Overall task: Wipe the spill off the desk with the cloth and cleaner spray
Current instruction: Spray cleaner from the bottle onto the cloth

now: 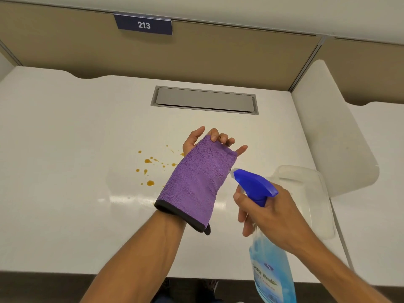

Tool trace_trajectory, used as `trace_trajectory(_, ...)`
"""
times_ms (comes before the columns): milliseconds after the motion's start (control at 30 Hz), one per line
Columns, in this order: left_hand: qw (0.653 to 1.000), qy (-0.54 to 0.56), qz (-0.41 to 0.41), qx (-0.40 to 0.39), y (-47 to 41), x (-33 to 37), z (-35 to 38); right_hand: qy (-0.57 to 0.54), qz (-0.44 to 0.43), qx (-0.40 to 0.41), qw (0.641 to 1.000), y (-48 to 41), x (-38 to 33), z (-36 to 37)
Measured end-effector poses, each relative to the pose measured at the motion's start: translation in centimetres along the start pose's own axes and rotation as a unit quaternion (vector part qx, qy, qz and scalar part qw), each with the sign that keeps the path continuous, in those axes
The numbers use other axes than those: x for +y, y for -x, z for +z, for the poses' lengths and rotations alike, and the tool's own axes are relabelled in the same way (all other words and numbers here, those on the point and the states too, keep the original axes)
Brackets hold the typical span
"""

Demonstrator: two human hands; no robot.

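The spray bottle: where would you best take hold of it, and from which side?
Grip the spray bottle at its narrow neck under the blue head, as the right hand does, coming from behind the nozzle; a finger then reaches the trigger, and the nozzle faces the purple cloth.

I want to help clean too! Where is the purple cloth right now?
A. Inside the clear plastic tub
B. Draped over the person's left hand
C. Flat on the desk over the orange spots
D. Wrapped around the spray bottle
B: the purple cloth lies over the palm and wrist of the raised left hand, whose fingers curl over its top edge, while the right hand holds the spray bottle beside it.
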State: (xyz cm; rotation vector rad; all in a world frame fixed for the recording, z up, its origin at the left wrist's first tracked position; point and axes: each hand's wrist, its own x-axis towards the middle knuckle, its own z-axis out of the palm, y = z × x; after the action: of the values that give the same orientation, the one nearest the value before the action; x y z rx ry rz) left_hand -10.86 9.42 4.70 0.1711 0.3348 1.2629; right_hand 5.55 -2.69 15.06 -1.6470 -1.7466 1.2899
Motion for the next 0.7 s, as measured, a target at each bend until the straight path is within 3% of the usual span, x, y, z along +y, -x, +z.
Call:
trace_trajectory(167, 1.000, -0.001, 0.011, 0.001, -0.3, 0.5, 0.3, -0.031, -0.007, -0.005, 0.999, 1.1, -0.9, 0.5)
trace_trajectory(533, 0.999, 0.016, 0.021, -0.020, -0.5, 0.9, 0.7, 0.014, -0.038, -0.034, 0.999, 2.1, -1.2, 1.5)
trace_trajectory(700, 1.000, 0.018, 0.021, -0.010, -0.3, 1.0, 1.1, -0.037, -0.029, 0.013, 0.999, 2.0, -1.2, 1.2)
